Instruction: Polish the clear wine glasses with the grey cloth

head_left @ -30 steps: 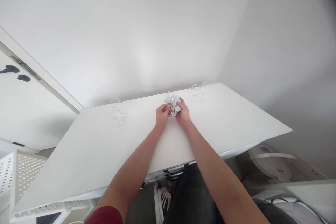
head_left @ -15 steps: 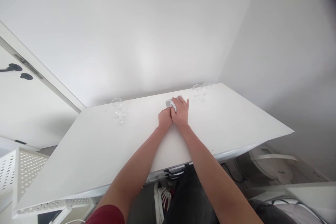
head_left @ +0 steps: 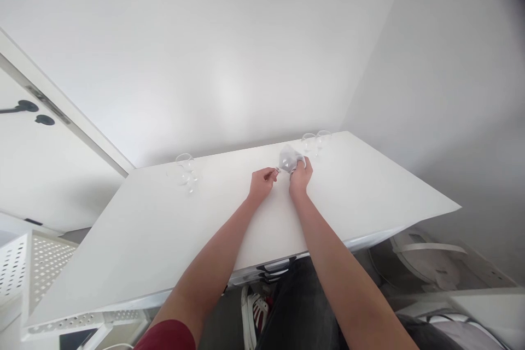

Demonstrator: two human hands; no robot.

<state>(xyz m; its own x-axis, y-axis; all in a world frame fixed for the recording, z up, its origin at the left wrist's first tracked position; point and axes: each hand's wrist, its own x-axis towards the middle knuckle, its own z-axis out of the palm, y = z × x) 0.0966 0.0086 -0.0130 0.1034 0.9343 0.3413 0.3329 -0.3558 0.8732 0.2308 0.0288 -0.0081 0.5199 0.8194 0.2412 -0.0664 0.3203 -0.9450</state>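
Over the far middle of the white table [head_left: 164, 240], my right hand [head_left: 301, 176] is closed round a grey cloth wrapped about the bowl of a clear stemmed glass [head_left: 288, 159]. The glass lies tilted, its stem pointing left. My left hand [head_left: 261, 183] pinches that stem or foot at its fingertips. Both hands hover just above the tabletop, close together.
Two clear glasses [head_left: 315, 142] stand at the table's far right edge near the wall. Further clear glasses [head_left: 185, 172] stand at the far left. A white perforated cart [head_left: 24, 268] is at the lower left; a white door with a black handle [head_left: 24, 109] is left.
My hands were pressed together over the cloth and glass. Now they have shifted right and come apart, the right holding the cloth-wrapped bowl, the left pinching the stem.
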